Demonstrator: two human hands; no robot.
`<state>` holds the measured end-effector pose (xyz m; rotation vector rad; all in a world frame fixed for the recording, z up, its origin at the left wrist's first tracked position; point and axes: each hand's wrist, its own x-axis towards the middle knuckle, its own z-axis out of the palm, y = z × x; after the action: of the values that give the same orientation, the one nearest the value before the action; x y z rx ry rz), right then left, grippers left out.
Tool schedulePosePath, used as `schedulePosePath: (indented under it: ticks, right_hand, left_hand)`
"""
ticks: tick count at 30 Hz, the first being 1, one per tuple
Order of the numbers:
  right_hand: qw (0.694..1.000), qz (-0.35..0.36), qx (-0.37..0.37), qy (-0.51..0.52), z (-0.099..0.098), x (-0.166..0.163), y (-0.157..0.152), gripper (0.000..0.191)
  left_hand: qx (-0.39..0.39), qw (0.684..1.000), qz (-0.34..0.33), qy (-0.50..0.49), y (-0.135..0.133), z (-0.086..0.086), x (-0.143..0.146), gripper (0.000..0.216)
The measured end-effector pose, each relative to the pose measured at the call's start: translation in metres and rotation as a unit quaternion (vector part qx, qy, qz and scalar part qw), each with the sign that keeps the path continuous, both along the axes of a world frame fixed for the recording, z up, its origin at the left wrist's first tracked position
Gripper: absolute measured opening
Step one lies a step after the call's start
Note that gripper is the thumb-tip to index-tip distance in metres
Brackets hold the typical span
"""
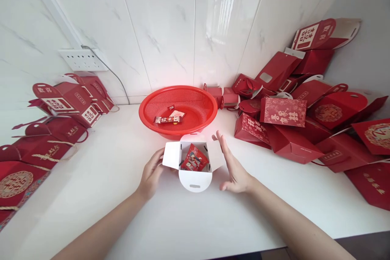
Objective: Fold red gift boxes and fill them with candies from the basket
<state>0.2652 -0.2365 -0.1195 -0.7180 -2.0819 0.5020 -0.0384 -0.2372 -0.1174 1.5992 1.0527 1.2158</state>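
Flanking the box (195, 178), right hand (234, 172) gapes (basin (197, 120) beyond).

Noted smooth, matt white card on inner faces of open box (195, 179). Inside, saw film-like packet (196, 159), creased, faintly shiny. Logged moulded plastic for perforated basin (149, 115), smooth with soft gloss. Recorded smooth printed card, low sheen, on right-hand boxes (284, 111) and left-hand boxes (73, 97), latter with rough, fibrous cords (9, 208). Found tabletop (183, 223) smooth; wall tiles (164, 40) glossy, marble-veined. Read socket panel (82, 61) as plastic.
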Motion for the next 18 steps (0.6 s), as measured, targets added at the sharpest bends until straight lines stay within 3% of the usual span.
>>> schedulePosePath:
  ticks: [3, 6, 11, 18]
  right_hand:
    - [1.000, 0.003, -0.005, -0.017, 0.001, -0.002, -0.005, 0.122]
    - [0.999, 0.011, 0.004, -0.051, 0.001, -0.004, -0.008, 0.127]
    - [0.994, 0.028, 0.024, -0.104, 0.001, -0.010, -0.008, 0.121]
    - [0.999, 0.042, 0.001, -0.026, 0.005, -0.017, -0.008, 0.104]
  left_hand:
    - [0.165, 0.978, -0.058, 0.115, -0.003, 0.007, 0.001, 0.056]
    - [0.246, 0.945, -0.112, 0.184, -0.003, 0.013, 0.003, 0.063]
    - [0.262, 0.925, -0.132, 0.243, -0.005, 0.018, 0.005, 0.063]
    - [0.223, 0.937, -0.127, 0.237, -0.008, 0.020, 0.007, 0.056]
